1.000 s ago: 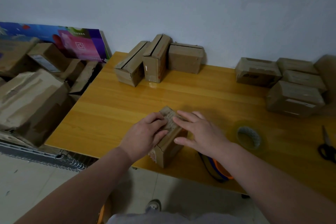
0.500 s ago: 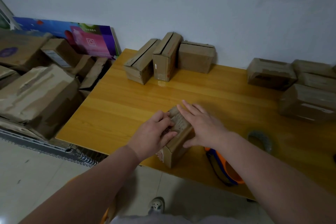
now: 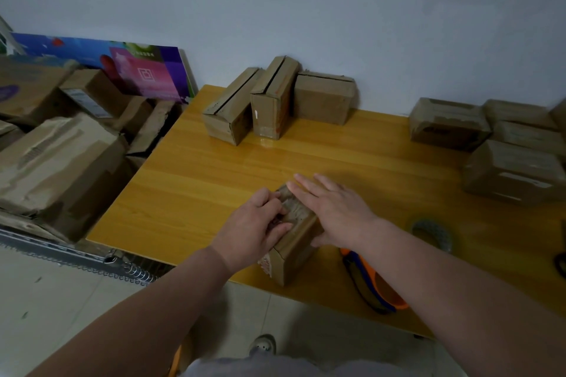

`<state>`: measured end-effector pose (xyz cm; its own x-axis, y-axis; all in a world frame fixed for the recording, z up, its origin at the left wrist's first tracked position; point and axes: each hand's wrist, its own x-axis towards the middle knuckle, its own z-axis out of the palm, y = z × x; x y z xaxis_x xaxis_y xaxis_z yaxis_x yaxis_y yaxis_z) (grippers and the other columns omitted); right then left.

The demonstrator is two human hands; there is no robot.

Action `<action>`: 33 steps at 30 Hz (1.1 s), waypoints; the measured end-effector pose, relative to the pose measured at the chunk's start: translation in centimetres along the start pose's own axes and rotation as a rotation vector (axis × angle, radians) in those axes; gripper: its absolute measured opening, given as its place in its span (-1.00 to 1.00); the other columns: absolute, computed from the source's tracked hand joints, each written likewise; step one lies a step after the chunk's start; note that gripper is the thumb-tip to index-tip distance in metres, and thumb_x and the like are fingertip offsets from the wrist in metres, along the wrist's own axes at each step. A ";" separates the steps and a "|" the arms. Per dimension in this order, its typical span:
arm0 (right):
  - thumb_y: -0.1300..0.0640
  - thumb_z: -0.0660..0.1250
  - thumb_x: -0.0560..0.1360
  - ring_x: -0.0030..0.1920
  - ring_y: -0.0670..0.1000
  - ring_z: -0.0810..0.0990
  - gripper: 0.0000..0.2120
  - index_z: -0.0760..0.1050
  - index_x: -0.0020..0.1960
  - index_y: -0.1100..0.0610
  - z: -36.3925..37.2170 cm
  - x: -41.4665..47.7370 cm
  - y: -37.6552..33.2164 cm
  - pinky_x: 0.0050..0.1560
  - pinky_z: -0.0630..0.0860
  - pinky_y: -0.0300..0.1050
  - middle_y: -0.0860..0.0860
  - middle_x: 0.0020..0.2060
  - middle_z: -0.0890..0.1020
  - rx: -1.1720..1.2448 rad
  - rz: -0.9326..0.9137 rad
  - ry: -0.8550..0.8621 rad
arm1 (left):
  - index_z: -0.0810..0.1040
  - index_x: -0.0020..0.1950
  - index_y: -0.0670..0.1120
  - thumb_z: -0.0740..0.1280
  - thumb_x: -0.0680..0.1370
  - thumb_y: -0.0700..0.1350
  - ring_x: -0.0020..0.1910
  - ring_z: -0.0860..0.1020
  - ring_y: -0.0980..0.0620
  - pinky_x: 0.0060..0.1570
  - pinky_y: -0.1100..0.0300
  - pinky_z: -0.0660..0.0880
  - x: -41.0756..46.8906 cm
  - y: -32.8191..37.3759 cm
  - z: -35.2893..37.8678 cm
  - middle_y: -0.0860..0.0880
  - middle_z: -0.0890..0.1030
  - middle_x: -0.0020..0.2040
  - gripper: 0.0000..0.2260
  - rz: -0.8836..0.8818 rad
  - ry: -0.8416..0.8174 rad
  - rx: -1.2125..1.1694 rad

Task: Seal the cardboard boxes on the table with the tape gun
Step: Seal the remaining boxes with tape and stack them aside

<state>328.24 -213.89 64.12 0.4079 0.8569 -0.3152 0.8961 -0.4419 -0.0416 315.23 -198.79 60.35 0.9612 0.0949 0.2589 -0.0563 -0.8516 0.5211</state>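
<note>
Wooden table [image 3: 199, 193]: box [image 3: 292, 259] lengthwise, pointing away

No wording can be read. The poster [image 3: 147, 73] beyond the far left corner of the bench [image 3: 199, 180] shows a white square emblem under blurred print. The end label of the cardboard box [image 3: 294, 257] at the near edge is blurred too.

Pictured at left: crumpled cartons [image 3: 58, 162] heaped on a wire rack [image 3: 76, 257], in front of a colourful printed board [image 3: 137, 70] propped against the pale wall [image 3: 306, 9]. Glimpsed on the tiled floor [image 3: 61, 300] below: toe of a shoe [image 3: 262, 344]. Spotted far right: loose roll of tape [image 3: 433, 232], lying flat
</note>
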 end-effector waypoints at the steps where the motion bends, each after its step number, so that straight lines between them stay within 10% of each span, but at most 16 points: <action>1: -0.08 0.49 0.39 0.55 0.08 -0.15 0.10 -0.33 0.54 -0.12 0.0 0.0 -0.1 0.49 0.11 0.14 -0.16 0.54 -0.26 0.003 -0.004 -0.003 | 0.53 0.02 -0.18 0.16 0.52 0.16 0.27 0.47 -0.02 0.03 0.15 0.53 0.0 0.0 0.0 -0.09 0.43 0.03 -0.59 0.002 0.000 0.000; 26: -0.02 0.40 0.48 0.55 0.08 -0.17 -0.11 -0.17 0.54 -0.24 -0.1 -4.1 0.2 0.49 0.03 0.10 -0.11 0.54 -0.29 0.141 0.118 0.016 | 0.52 0.04 -0.18 0.15 0.52 0.18 0.25 0.47 -0.03 0.06 0.14 0.53 0.0 0.5 -0.2 -0.08 0.42 0.06 -0.56 -0.001 -0.020 0.018; 33: 0.09 0.38 0.50 0.53 0.00 -0.09 -0.24 0.03 0.53 -0.22 0.5 -5.2 -0.6 0.41 0.21 0.03 -0.17 0.55 -0.18 0.175 -0.035 0.088 | 0.48 0.02 -0.19 0.14 0.56 0.13 -0.04 0.52 -0.10 -0.08 0.20 0.42 0.3 0.7 -0.4 -0.06 0.40 -0.02 -0.61 0.066 -0.048 0.075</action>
<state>325.46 -218.24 65.29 0.3976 0.8892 -0.2264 0.8692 -0.4440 -0.2176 315.37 -199.19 61.13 0.9681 0.0140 0.2502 -0.1010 -0.8918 0.4411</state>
